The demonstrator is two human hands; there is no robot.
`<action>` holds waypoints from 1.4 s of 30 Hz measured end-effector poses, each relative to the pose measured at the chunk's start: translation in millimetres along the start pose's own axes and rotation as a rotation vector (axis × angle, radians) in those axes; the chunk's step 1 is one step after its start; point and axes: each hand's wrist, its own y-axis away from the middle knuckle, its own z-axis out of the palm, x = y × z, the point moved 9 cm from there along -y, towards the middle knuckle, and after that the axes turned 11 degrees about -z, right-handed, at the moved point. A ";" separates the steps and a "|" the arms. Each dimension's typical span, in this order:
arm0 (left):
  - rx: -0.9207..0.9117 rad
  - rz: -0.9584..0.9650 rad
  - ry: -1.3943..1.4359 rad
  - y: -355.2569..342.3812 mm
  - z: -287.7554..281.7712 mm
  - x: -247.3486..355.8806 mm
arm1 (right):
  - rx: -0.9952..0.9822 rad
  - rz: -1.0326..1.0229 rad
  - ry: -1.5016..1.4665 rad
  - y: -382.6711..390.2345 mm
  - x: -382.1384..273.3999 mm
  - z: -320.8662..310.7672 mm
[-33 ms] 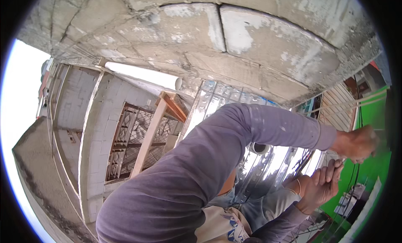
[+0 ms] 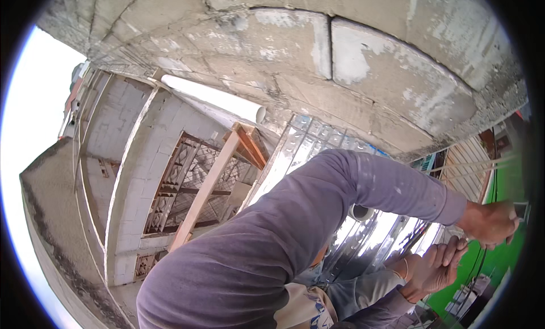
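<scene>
My left arm, in a dusty purple-grey sleeve, crosses the view to the right side. Its hand, my left hand, is closed with the fingers curled; a thin pale edge shows beside its knuckles, and whatever it grips cannot be made out. Just below and nearer, my right hand is closed too, thumb and fingers pressed together and pointing toward the left hand. What lies between those fingers is hidden or too small to name. A thin pale band circles the right wrist. Behind both hands is a bright green surface.
A rough concrete block wall spans the top. Shiny corrugated metal sheeting lies beneath my arms, with a round pipe opening. A white pipe and a wooden frame stand left. Dark cables hang by the green surface.
The view has shifted, so the wall and pipe sit further right and lower. My left hand appears lower, closer to the right hand, and is less blurred. Both hands stay closed.
</scene>
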 end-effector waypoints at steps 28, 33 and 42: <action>0.509 0.207 0.304 147.5 -106.1 65.3 | -0.363 0.185 -0.074 -11.7 98.9 62.5; 0.711 0.235 0.094 138.7 -121.4 45.6 | -0.085 0.186 0.391 -24.8 149.7 33.3; 0.952 0.295 0.147 128.2 -158.3 41.6 | -0.298 0.374 0.078 -7.6 149.2 53.5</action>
